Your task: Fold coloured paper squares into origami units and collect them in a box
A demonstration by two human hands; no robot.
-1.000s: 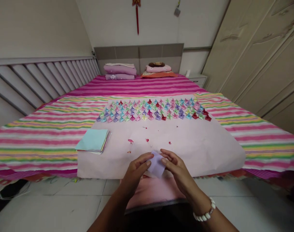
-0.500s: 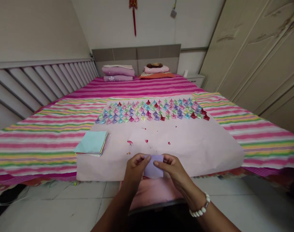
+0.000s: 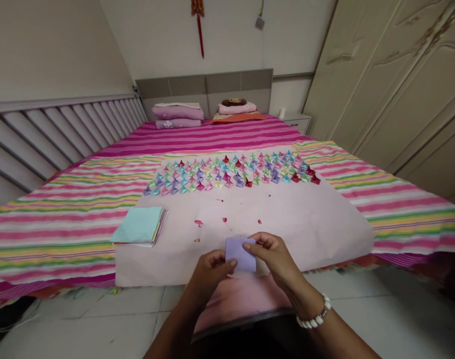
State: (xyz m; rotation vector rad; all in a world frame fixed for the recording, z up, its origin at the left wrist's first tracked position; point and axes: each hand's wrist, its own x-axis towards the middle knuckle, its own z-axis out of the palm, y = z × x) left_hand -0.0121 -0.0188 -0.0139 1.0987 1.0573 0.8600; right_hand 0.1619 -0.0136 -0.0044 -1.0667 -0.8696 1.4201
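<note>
A small purple square of origami paper [image 3: 239,255] is held up in front of me, over the near edge of the large pale sheet [image 3: 317,224]. My left hand [image 3: 213,271] pinches its lower left side, thumb in front. At its upper right edge, my right hand [image 3: 270,252] grips it between thumb and fingers; a white bead bracelet circles that wrist. Off to the left lies a stack of square coloured paper [image 3: 139,225] with light blue on top. Rows of small folded paper pieces [image 3: 227,177] in many colours spread across the far part of the sheet.
Red paper scraps [image 3: 199,223] and other bits dot the sheet. Beneath is a bed with a striped cover [image 3: 406,207]. Folded bedding [image 3: 178,114] sits by the headboard, a slatted rail [image 3: 63,129] runs along the left, and a wardrobe [image 3: 395,85] stands right.
My left hand has slid down from the paper's top left to its lower left. The right hand still holds the upper right, and the purple square shows more fully. The view has shifted slightly.
</note>
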